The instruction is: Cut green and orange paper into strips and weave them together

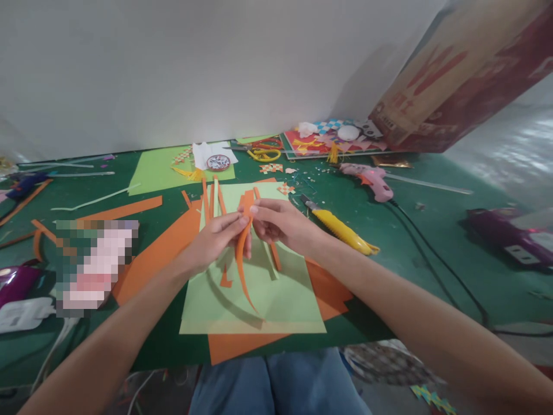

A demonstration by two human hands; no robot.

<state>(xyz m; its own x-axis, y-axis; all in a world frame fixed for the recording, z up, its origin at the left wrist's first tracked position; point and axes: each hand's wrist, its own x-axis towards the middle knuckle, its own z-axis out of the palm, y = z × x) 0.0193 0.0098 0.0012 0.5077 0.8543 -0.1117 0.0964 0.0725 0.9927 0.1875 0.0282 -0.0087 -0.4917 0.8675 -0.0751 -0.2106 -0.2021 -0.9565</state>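
Observation:
Between my two hands is an orange paper strip [242, 262], its long tail curving down toward me. My left hand [224, 230] pinches it from the left, thumb on top. My right hand [276, 222] grips the same strip near its upper end, fingers curled beneath. Below them lies a pale green paper sheet [254, 314] on the table. Other narrow orange strips [211, 199] and a pale green strip [216, 196] rest on that sheet, partly hidden by my hands. Larger orange paper [151, 259] sticks out from under it.
Right of the sheet lies a yellow utility knife [343, 230]. Beyond it are a pink glue gun [367, 180] with a black cord and a purple glue gun [510, 236]. Scissors [261, 151] lie at the back. A tall box [458, 80] leans at the back right. A blurred-out object [95, 268] lies left.

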